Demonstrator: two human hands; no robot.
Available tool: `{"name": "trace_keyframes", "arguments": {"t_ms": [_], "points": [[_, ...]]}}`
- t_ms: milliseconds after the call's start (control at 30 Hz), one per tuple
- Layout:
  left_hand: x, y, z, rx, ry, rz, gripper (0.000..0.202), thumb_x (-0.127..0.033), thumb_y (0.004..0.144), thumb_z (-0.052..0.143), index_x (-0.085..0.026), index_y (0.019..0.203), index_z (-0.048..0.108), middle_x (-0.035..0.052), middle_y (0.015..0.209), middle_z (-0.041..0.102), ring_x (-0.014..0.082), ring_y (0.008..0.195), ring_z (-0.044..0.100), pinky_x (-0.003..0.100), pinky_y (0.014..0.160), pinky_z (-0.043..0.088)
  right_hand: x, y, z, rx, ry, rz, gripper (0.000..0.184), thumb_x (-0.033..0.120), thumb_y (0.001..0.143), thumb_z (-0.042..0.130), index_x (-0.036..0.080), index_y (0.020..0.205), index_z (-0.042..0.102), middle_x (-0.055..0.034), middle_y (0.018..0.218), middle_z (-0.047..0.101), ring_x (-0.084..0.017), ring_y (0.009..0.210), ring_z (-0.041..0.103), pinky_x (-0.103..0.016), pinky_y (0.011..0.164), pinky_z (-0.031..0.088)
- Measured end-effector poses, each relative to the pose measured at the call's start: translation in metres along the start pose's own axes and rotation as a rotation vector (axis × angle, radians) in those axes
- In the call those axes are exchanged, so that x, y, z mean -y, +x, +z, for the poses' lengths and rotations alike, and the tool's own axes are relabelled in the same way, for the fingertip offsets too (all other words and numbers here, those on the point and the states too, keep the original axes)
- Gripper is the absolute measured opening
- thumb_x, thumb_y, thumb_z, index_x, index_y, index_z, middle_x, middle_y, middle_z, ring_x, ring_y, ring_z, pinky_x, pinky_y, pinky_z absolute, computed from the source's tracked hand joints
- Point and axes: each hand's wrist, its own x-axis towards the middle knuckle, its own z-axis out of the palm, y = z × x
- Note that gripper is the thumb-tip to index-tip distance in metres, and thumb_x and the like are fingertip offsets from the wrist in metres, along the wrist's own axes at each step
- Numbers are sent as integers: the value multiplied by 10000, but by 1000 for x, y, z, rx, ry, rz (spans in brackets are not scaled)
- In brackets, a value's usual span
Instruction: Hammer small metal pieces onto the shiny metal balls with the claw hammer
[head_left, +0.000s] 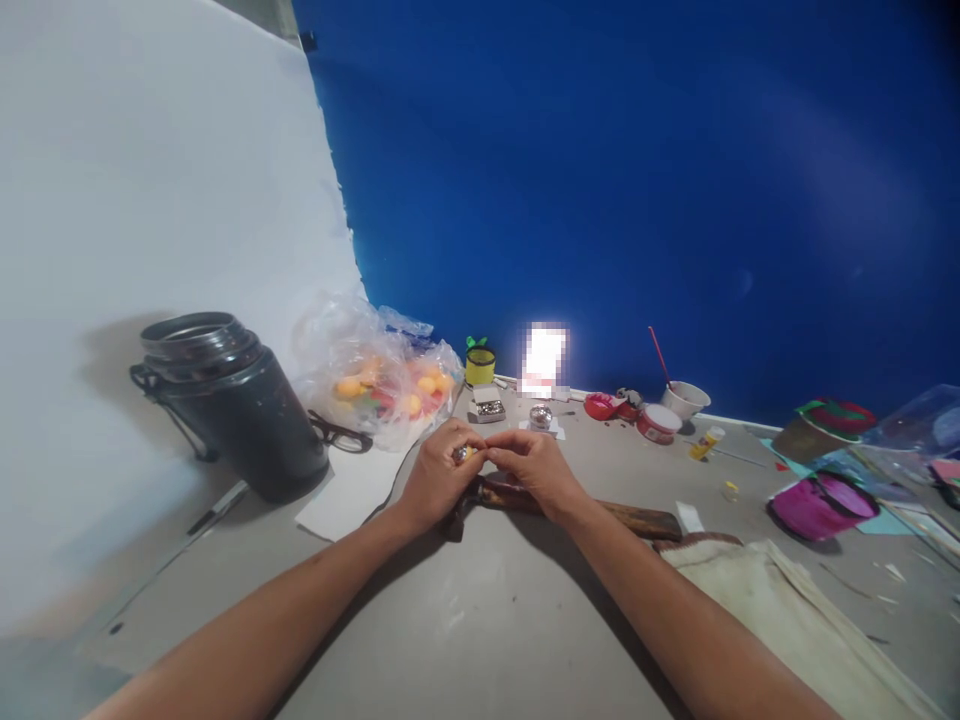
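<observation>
My left hand (446, 468) is closed in a pinch around a small shiny silver-and-yellow piece (465, 453), whose kind I cannot make out. Fingertips of my right hand (534, 462) meet those of the left and are pinched together; whatever they hold is hidden. Just beneath both hands lies a hammer with a wooden handle (637, 518), its dark head (453, 526) below the left hand. Beyond the hands stand a small open box (489, 408) of tiny shiny pieces and a round silvery object (540, 417).
A large dark flask (232, 410) stands open at left, beside eyeglasses (345, 436) and a plastic bag (375, 380) of colourful things. At right are a white cup (685, 400) with a red stick, a magenta pouch (821, 506) and pale cloth (772, 600).
</observation>
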Motion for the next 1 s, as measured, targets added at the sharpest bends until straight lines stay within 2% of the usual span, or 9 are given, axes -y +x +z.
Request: {"name": "trace_keyframes", "arguments": {"t_ms": [167, 267, 300, 367, 433, 667, 767, 900, 1000], "points": [[-5, 2, -1, 32, -34, -69, 165, -260, 894, 647, -209, 737, 655, 10, 829, 640, 178, 816, 633, 324, 778, 507, 1, 1, -3, -7, -53, -54, 193, 343, 632, 839, 191, 738, 783, 12, 668, 682, -110, 577, 533, -250, 526, 434], [-5, 2, -3, 51, -43, -106, 40, -245, 858, 660, -219, 834, 679, 12, 880, 653, 180, 819, 636, 331, 783, 520, -2, 5, -8, -20, -32, -68, 222, 355, 616, 870, 190, 732, 776, 14, 664, 684, -95, 561, 504, -246, 532, 413], [-5, 2, -3, 58, -50, -133, 72, -232, 842, 661, -223, 908, 688, 12, 911, 663, 176, 810, 636, 329, 774, 526, -3, 7, -10, -21, 2, -57, 248, 364, 600, 888, 189, 729, 769, 13, 668, 685, -89, 557, 496, -243, 533, 407], [-5, 3, -3, 72, -73, -189, 257, -202, 813, 651, -226, 1068, 674, 12, 973, 678, 165, 792, 634, 321, 763, 537, -4, 9, -15, -8, 89, -12, 316, 383, 558, 929, 185, 731, 754, 4, 693, 696, -90, 577, 511, -236, 534, 398], [-4, 3, -3, 87, -95, -217, 366, -183, 797, 636, -222, 1161, 639, 15, 1016, 685, 158, 806, 637, 314, 784, 544, -4, 10, -18, 31, 169, 41, 382, 405, 525, 962, 183, 748, 745, -13, 733, 713, -101, 623, 543, -225, 534, 391], [-4, 3, -2, 145, -114, -182, 464, -159, 745, 659, -218, 1202, 601, 34, 1070, 680, 182, 942, 652, 325, 892, 535, -1, 7, -19, 211, 266, 114, 435, 439, 531, 999, 175, 750, 730, -12, 770, 709, -85, 609, 544, -210, 522, 400], [-3, 1, -2, 119, -128, -171, 420, -146, 731, 658, -223, 1138, 586, 25, 1046, 658, 169, 896, 635, 307, 830, 540, -4, 7, -18, 241, 277, 120, 435, 437, 533, 1001, 167, 738, 728, -10, 745, 703, -79, 573, 534, -212, 511, 397], [-5, -1, -1, 108, -198, -219, 330, -127, 753, 616, -235, 1060, 562, -26, 859, 595, 123, 692, 556, 260, 640, 506, -8, 8, -18, 256, 301, 119, 428, 435, 538, 999, 168, 732, 726, -6, 736, 698, -74, 543, 508, -218, 493, 388], [-6, 0, 0, 102, -273, -248, 308, -194, 790, 673, -221, 1083, 584, -20, 850, 611, 124, 687, 566, 256, 617, 503, -8, 9, -19, 254, 322, 122, 424, 420, 539, 1001, 170, 735, 721, -2, 736, 689, -74, 552, 506, -211, 490, 384]]}}
